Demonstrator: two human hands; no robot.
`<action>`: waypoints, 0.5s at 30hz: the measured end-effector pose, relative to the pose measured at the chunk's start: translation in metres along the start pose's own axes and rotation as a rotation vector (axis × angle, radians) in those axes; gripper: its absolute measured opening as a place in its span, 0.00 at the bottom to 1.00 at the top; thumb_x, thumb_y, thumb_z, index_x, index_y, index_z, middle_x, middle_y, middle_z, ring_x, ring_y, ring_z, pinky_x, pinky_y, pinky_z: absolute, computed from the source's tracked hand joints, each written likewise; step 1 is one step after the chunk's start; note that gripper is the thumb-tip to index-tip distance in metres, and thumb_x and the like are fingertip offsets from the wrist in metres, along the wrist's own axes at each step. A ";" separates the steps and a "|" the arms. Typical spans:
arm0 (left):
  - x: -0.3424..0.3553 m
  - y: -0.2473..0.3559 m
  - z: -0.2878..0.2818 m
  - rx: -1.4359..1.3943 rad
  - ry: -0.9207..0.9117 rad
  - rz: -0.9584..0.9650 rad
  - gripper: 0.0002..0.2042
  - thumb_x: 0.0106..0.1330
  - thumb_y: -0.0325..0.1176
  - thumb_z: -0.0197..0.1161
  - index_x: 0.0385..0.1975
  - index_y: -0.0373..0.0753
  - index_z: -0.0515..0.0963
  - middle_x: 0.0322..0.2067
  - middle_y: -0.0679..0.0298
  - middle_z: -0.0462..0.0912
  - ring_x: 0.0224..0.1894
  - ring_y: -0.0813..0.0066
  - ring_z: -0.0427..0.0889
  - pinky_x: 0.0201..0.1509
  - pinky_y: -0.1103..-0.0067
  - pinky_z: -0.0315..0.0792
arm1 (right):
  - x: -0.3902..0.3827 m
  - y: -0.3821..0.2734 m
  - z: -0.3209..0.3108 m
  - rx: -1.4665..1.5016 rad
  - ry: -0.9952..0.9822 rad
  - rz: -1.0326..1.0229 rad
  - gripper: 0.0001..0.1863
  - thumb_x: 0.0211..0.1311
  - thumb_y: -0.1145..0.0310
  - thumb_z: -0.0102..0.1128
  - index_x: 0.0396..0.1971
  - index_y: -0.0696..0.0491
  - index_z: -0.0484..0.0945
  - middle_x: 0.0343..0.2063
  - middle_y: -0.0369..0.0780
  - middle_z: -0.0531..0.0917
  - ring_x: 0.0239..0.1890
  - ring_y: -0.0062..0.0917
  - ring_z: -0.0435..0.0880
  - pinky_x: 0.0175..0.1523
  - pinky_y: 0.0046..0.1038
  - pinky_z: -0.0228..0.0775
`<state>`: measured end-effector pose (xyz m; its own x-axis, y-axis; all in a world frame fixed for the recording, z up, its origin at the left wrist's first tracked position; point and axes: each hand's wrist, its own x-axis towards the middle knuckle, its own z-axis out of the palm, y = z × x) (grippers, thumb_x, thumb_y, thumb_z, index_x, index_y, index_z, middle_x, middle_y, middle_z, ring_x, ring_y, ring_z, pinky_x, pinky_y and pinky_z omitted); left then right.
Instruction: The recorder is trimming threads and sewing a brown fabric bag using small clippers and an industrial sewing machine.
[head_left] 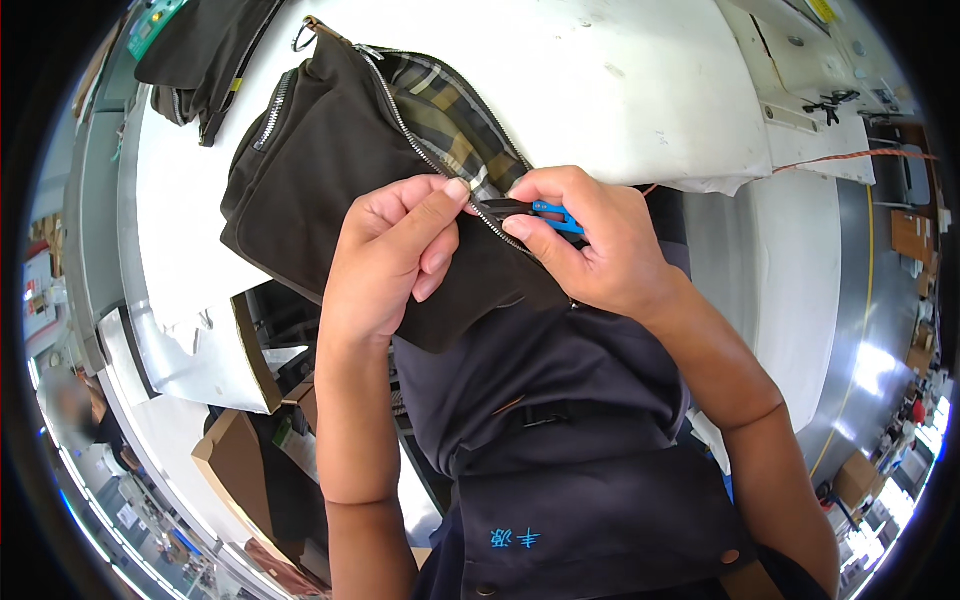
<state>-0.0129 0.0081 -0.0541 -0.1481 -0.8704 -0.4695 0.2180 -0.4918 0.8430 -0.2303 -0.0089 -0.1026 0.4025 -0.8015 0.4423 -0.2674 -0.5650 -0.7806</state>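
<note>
A dark brown fabric bag (330,170) lies partly on the white tabletop and partly over my lap. Its long metal zipper (405,125) is open, showing a plaid lining (437,105) in olive, white and black. My left hand (395,245) pinches the zipper edge between thumb and forefinger. Close beside it on the right, my right hand (600,235) grips a pair of small thread snips (555,215) with blue handles and dark blades. The blades point left, at the zipper edge near my left fingertips. Whether they touch a thread is too small to tell.
Another dark bag (205,60) lies at the table's far left. The white table (620,90) stretches beyond the bag. Below its left side stands an open cardboard box (240,460). An orange cord (850,156) runs off at the right. Another person (95,410) is far left.
</note>
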 end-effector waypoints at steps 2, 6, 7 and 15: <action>0.000 -0.001 0.000 -0.008 -0.013 -0.005 0.13 0.80 0.36 0.61 0.35 0.33 0.82 0.14 0.74 0.70 0.13 0.89 0.59 0.17 0.86 0.54 | 0.000 -0.004 -0.003 0.015 -0.007 0.065 0.14 0.66 0.69 0.73 0.44 0.56 0.78 0.28 0.40 0.85 0.26 0.29 0.84 0.32 0.28 0.75; 0.000 0.000 0.001 -0.009 -0.001 -0.005 0.13 0.80 0.36 0.61 0.34 0.33 0.82 0.14 0.74 0.70 0.12 0.89 0.60 0.17 0.86 0.54 | -0.003 -0.008 -0.004 0.195 0.104 0.252 0.11 0.70 0.70 0.70 0.43 0.57 0.77 0.25 0.39 0.84 0.25 0.20 0.81 0.32 0.23 0.73; 0.000 0.000 0.001 -0.009 -0.003 -0.002 0.13 0.80 0.36 0.61 0.34 0.33 0.82 0.14 0.74 0.70 0.12 0.89 0.60 0.17 0.85 0.54 | -0.003 -0.012 -0.007 0.204 0.080 0.289 0.10 0.71 0.69 0.70 0.44 0.56 0.78 0.27 0.38 0.85 0.26 0.17 0.80 0.33 0.22 0.73; 0.001 -0.004 -0.002 -0.009 -0.010 0.019 0.13 0.80 0.36 0.61 0.34 0.34 0.82 0.14 0.73 0.70 0.12 0.89 0.60 0.17 0.85 0.55 | -0.003 -0.014 -0.003 0.075 -0.013 0.224 0.12 0.70 0.69 0.70 0.45 0.57 0.78 0.30 0.39 0.86 0.30 0.21 0.84 0.37 0.24 0.76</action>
<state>-0.0118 0.0096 -0.0584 -0.1534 -0.8792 -0.4510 0.2296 -0.4757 0.8491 -0.2304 0.0004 -0.0920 0.3520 -0.9024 0.2486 -0.2858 -0.3565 -0.8895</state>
